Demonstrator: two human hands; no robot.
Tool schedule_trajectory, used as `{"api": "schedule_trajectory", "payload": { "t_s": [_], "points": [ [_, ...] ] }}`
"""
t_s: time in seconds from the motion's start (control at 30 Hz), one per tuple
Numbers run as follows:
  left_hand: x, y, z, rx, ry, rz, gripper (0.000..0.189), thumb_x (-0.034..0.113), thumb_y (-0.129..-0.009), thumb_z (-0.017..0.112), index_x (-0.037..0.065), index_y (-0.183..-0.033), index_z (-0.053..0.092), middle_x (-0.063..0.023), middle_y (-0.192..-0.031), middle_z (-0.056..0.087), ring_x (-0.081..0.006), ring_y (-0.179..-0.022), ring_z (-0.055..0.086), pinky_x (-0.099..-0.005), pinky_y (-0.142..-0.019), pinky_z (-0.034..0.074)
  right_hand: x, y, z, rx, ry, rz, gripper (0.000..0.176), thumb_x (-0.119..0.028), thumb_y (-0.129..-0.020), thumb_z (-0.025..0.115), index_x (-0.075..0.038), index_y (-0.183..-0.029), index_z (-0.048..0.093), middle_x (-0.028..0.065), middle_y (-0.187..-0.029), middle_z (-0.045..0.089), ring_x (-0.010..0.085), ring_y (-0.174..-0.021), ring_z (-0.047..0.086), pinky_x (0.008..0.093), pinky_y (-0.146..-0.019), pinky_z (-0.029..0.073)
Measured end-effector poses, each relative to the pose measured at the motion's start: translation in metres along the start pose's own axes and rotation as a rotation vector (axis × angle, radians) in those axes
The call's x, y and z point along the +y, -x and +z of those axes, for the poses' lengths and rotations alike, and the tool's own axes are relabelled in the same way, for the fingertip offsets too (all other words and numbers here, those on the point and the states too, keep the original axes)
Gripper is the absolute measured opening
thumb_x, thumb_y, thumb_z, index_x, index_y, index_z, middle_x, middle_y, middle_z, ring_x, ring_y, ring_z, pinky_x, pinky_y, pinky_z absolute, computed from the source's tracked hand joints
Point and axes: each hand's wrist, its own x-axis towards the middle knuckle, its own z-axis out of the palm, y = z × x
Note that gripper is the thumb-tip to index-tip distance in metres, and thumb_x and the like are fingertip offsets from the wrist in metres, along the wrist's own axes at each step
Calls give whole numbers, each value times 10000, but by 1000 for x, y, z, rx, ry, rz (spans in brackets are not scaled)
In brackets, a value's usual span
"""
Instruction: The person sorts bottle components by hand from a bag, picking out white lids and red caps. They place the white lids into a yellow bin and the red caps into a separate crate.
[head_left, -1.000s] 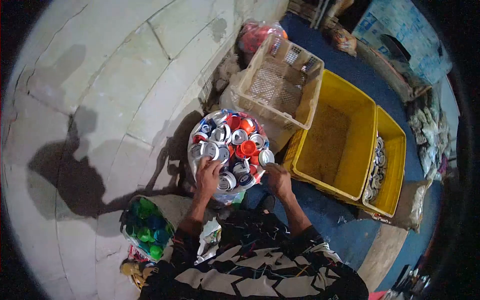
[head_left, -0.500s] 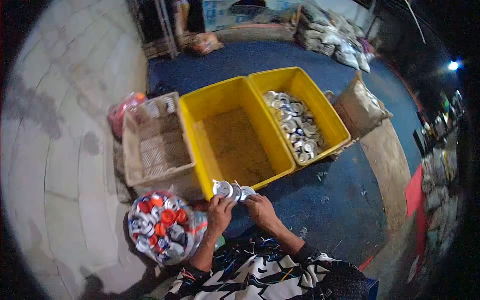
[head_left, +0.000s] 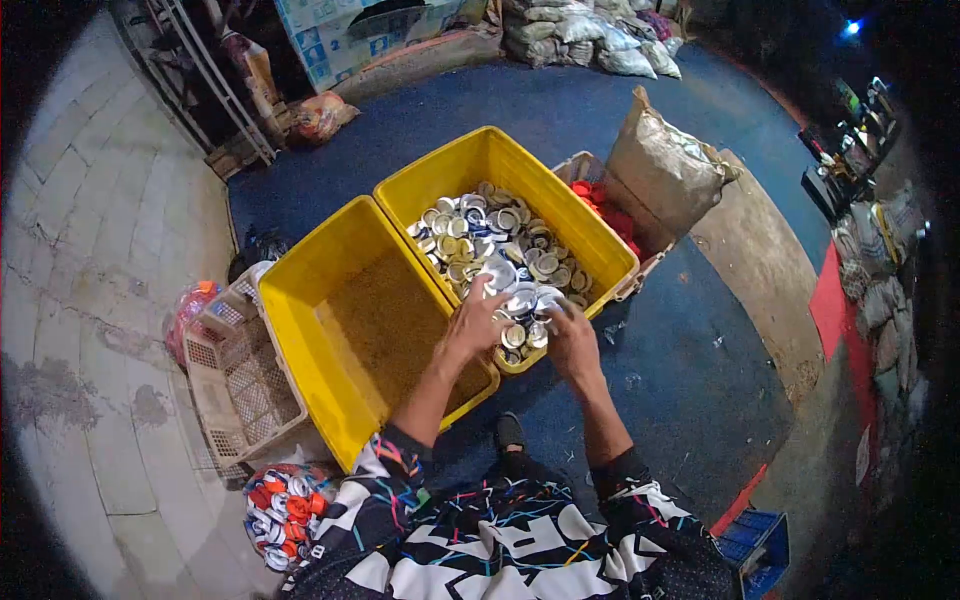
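Both hands are over the front of the right yellow bin (head_left: 565, 205), which holds a heap of white, silver and some blue plastic caps (head_left: 475, 228). A few larger white caps (head_left: 520, 298) are between my hands, just above the heap. My left hand (head_left: 474, 325) has its fingers curled against the left side of these caps. On the other side, my right hand (head_left: 574, 346) grips them with its fingertips, slightly blurred. The left yellow bin (head_left: 300, 290) has a brown, dirty floor. At lower left lies a clear bag of mixed white, orange and blue caps (head_left: 285, 515).
A pale plastic crate (head_left: 245, 375) stands left of the bins. Behind the right bin, another crate holds red pieces (head_left: 605, 212), with a full sack (head_left: 665, 175) beside it. A blue crate (head_left: 755, 550) is at lower right. Sacks (head_left: 590, 35) are piled at the back.
My hands have moved from the left bin's front edge to over the right bin, carrying the white caps. The view has shifted rightward, bringing the red pieces and blue crate into sight.
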Motion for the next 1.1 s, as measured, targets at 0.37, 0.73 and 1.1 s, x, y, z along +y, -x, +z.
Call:
{"api": "schedule_trajectory", "payload": {
  "t_s": [0.37, 0.73, 1.1],
  "points": [
    [-47, 81, -19, 116, -21, -403, 191, 227, -802, 695, 38, -826, 705, -177, -809, 663, -332, -778, 636, -433, -706, 495, 39, 34, 26, -260, 56, 161, 301, -54, -755, 698, -25, -1049, 640, 172, -1054, 629, 359, -974, 618, 400, -832, 500],
    [-8, 327, -125, 474, -134, -788, 300, 319, -854, 690, 30, -784, 652, -164, -680, 610, -330, -648, 614, -414, -595, 471, -78, 62, 161, -563, -78, -321, 277, -47, -789, 652, -18, -1063, 624, 217, -1005, 622, 385, -912, 614, 427, -753, 508],
    [13, 594, -196, 888, -370, -1234, 177, 156, -780, 732, 27, -870, 650, -158, -829, 649, -336, -818, 630, -427, -729, 487, -309, 251, 340, -919, -304, -1097, 280, -139, -793, 579, -119, -1056, 673, 169, -987, 649, 368, -936, 623, 465, -807, 513]
  ]
}}
